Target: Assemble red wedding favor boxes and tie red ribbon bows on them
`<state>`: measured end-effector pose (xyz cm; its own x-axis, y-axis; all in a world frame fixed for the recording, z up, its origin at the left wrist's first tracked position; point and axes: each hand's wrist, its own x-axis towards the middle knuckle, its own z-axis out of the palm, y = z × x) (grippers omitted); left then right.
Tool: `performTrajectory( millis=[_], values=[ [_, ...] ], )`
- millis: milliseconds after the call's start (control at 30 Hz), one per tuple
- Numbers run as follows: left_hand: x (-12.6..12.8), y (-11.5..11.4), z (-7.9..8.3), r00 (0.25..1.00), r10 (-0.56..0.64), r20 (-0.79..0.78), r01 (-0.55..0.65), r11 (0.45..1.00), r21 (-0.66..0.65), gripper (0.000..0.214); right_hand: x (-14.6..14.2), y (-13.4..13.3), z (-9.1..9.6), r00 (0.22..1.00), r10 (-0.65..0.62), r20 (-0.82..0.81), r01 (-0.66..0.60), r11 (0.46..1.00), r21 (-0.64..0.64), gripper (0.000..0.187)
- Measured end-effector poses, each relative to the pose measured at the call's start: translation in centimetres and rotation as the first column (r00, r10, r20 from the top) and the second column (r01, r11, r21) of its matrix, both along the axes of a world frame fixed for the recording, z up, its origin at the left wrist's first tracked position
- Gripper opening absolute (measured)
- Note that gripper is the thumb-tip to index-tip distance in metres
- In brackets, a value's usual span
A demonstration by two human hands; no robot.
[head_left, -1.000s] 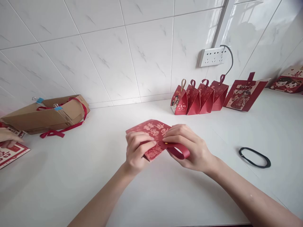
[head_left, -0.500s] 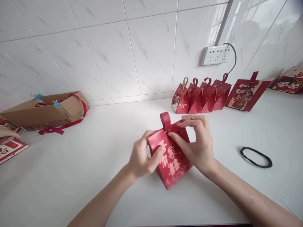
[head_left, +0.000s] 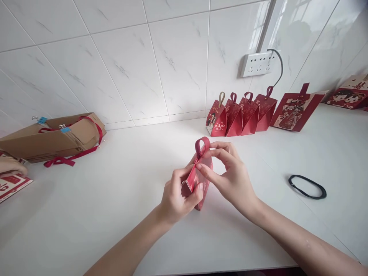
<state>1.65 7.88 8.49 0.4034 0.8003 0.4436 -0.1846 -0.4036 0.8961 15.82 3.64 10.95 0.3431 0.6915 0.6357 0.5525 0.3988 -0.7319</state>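
Between my two hands is a red paper gift box (head_left: 204, 179) with a looped ribbon handle (head_left: 202, 143) standing up from its top edge. My left hand (head_left: 179, 195) grips the box's near side, thumb on the front panel and fingers behind. With thumb and fingertips, my right hand (head_left: 227, 168) pinches the top edge close to the base of the loop. The box is turned so that a narrow end faces me. Its printed front is seen only at a slant, and the fastening under my right fingertips is hidden.
Several red gift boxes (head_left: 248, 117) stand by the wall, beside a larger red bag (head_left: 296, 113). A black band (head_left: 307, 186) lies to the right. At left are a cardboard box (head_left: 57, 140) with clips and red ribbon, and another person's hand (head_left: 11, 166) on a red-and-white card (head_left: 17, 186).
The gift box has been turned, so its lettered front no longer faces me and an end shows instead. Both hands keep hold of it. The view has shifted slightly.
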Motion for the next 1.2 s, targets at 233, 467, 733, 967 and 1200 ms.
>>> performTrajectory(
  millis=[233, 467, 733, 967, 1200],
  values=[
    [0.0, -0.2, 0.0, 0.998, 0.049, -0.044, -0.04, 0.982, 0.186, 0.034, -0.2, 0.2, -0.1, 0.96, 0.138, -0.243, -0.154, 0.987, -0.051, 0.016],
    [-0.1, 0.0, -0.1, 0.995, 0.081, -0.056, -0.061, 0.951, 0.302, 0.038, 0.0, 0.3, 0.0, 0.932, 0.202, -0.302, -0.231, 0.971, -0.063, 0.011],
    [-0.3, 0.2, -0.6, 0.991, 0.111, -0.072, -0.088, 0.959, 0.269, 0.039, 0.3, 0.3, 0.4, 0.903, 0.262, -0.341, -0.3, 0.952, -0.062, 0.018],
    [0.2, 0.8, -0.4, 0.985, 0.169, -0.044, -0.103, 0.762, 0.639, 0.043, 0.3, 0.2, 0.4, 0.909, 0.243, -0.34, -0.287, 0.954, -0.085, 0.01],
    [0.1, 1.1, -0.5, 0.981, 0.189, -0.042, -0.107, 0.708, 0.698, 0.04, 0.2, 0.1, 0.4, 0.917, 0.23, -0.325, -0.267, 0.961, -0.073, 0.003]
  ],
)
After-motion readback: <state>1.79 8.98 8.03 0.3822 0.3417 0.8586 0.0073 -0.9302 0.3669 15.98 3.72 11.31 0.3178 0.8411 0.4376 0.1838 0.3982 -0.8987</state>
